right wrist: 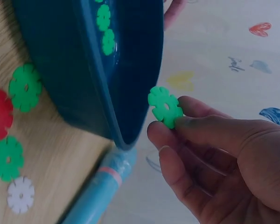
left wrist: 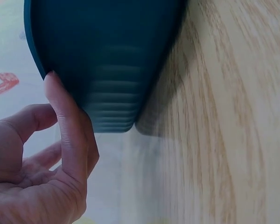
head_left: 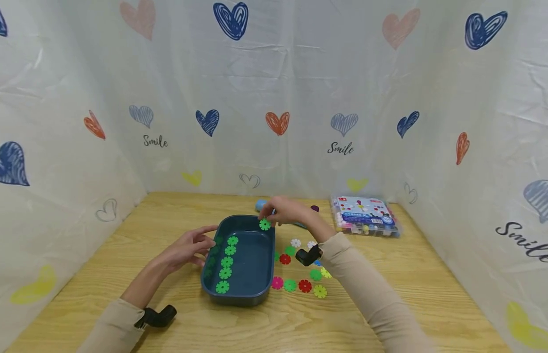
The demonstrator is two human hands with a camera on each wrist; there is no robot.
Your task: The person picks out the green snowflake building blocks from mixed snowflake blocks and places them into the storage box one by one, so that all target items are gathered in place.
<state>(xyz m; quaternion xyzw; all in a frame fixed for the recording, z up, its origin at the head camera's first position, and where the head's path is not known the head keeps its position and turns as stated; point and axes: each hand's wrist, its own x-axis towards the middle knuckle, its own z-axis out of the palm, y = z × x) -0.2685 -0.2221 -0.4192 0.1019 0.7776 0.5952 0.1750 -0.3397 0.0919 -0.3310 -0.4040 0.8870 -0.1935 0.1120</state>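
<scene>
"Smile" printed on heart-patterned curtain (head_left: 274, 98); box label (head_left: 364, 212) unreadable.

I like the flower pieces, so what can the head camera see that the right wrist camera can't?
Only the head view shows the row of green discs in the tray, the left hand at the tray's side, and the toy box. Only the right wrist view shows the light blue tube up close. Both show the right hand pinching a green disc above the dark blue tray.

Left hand (head_left: 192, 246) lies open, fingers straight; right hand (head_left: 286, 212) is raised with fingertips (right wrist: 165, 128) pinched (both sleeves beige).
</scene>
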